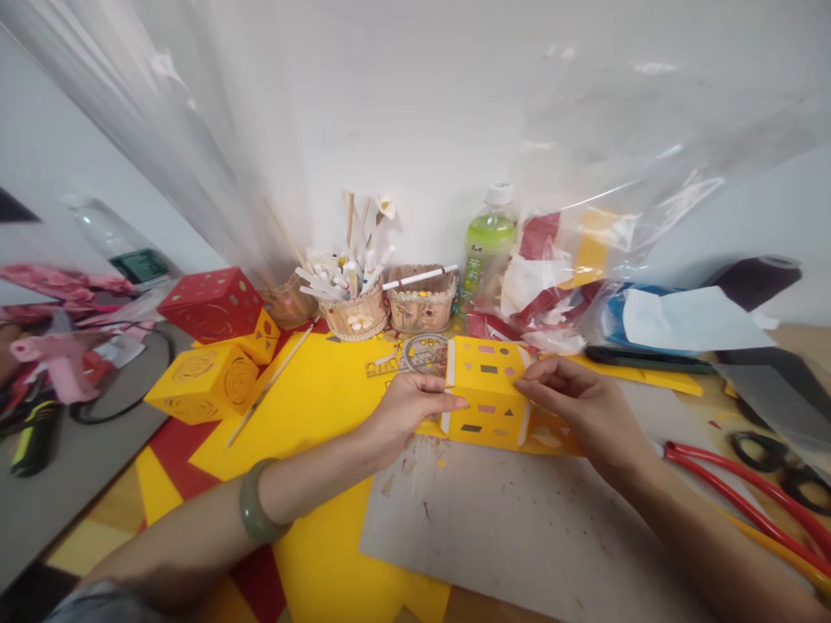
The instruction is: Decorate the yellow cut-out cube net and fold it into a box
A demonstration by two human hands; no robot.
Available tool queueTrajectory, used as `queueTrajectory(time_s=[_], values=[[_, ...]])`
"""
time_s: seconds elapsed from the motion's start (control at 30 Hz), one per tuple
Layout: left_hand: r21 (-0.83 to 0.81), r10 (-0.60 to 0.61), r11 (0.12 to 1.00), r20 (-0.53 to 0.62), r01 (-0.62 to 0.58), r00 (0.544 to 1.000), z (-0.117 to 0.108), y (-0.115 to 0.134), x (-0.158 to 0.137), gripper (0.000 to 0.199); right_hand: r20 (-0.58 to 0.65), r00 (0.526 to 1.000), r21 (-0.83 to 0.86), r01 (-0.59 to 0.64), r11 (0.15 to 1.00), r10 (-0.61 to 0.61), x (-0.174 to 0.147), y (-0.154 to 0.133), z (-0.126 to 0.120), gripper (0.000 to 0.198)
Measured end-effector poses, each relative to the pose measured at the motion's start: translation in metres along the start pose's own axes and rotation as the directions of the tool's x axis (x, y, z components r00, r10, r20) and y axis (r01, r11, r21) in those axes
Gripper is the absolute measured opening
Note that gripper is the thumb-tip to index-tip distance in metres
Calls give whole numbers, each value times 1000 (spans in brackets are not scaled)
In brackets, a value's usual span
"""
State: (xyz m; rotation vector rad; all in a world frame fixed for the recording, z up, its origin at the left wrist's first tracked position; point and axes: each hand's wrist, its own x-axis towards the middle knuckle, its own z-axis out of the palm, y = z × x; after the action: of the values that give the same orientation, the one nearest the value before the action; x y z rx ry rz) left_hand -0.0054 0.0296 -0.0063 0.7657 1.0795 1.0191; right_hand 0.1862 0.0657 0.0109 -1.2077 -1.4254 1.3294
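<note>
Between my two hands is a folded yellow paper piece (488, 387) with small cut-out shapes and white strips along its edges. My left hand (421, 400) grips its left edge, thumb on the front face. At the right edge, my right hand (568, 394) pinches the paper near a white strip; part of the paper passes behind its fingers. A grey board (467, 519) with scraps on it lies below. Just behind the paper piece rest a round stencil (425, 350) and a yellowish ruler template (384, 368).
Left are a red paper box (211, 303), a yellow paper box (201, 381) and a pink glue gun (55, 359). Yellow sheets (325, 502) cover the middle. Behind stand baskets (421, 310) and a green bottle (486, 251). Red-handled pliers (740, 484) and black scissors (779, 467) lie right.
</note>
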Motion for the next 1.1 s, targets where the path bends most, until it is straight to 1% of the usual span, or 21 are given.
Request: queueTrajectory(time_s=[0.1,0.33,0.47,0.57,0.73,0.83,0.97,1.1], values=[[-8,3,1000,14,-3,1000,0,0,0,26,-1,1000,-30,16,999,-16,0,0,0,33],[12,13,1000,37,-14,999,0,-1,-1,27,-27,998,-19,60,998,-60,1,2,0,32],[26,11,1000,15,-11,1000,1,0,-1,25,3,999,-15,48,999,-48,1,1,0,32],[16,2,1000,23,-2,1000,2,2,-2,25,22,999,-23,38,999,-38,3,2,-1,34],[16,4,1000,40,-5,999,3,3,-4,26,16,997,-60,79,995,-78,5,4,-2,34],[31,12,999,39,-13,999,3,2,-3,22,16,995,-84,99,991,-98,4,3,-2,33],[51,13,999,-2,-13,1000,3,4,-4,18,15,994,-76,108,991,-107,1,1,-1,31],[79,55,995,10,-56,998,3,7,-7,14,16,992,-61,126,990,-125,-2,0,0,27]])
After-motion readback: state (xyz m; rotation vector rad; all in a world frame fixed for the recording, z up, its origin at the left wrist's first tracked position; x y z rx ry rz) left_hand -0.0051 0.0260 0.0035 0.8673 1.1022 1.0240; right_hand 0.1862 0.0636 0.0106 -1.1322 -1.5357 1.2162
